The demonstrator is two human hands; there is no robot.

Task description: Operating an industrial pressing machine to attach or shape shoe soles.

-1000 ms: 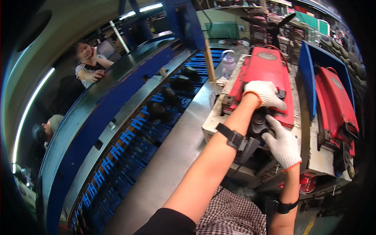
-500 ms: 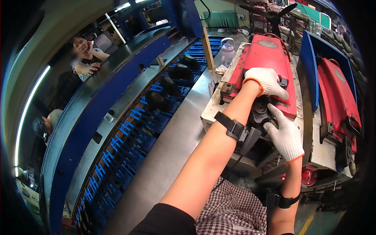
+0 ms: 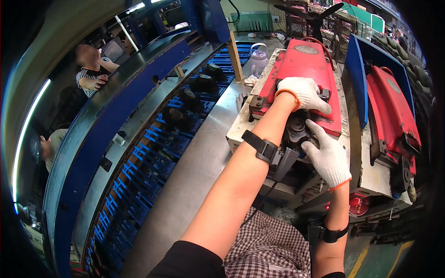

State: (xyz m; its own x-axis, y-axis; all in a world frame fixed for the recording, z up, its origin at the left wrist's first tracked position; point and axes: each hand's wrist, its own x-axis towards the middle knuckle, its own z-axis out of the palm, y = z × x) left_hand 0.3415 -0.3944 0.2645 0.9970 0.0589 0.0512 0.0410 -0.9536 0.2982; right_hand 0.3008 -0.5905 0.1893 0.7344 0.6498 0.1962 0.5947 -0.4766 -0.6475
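Note:
My left hand (image 3: 303, 94), in a white knitted glove with an orange cuff, is closed over the black handle (image 3: 325, 94) across the front of a red machine cover (image 3: 303, 62). Its fingers are partly hidden behind the knuckles. Just below, a dark rounded piece (image 3: 296, 126) sits at the front of the machine. My right hand (image 3: 328, 160), gloved alike, has its thumb and forefinger at the right side of this piece, seemingly gripping it; the other fingers are hidden.
A second red machine (image 3: 393, 109) stands at right beside a blue panel (image 3: 357, 78). At left, a conveyor with blue racks (image 3: 139, 176) carries several dark pieces. A lidded bottle (image 3: 259, 60) stands beyond the steel ledge (image 3: 194, 162). A person (image 3: 92, 69) leans across the conveyor; a fan (image 3: 315, 21) is behind.
The whole view has shifted slightly, so the machines and hands appear farther left. Both hands keep the same places on the machine. At far left, a seated person's head has turned.

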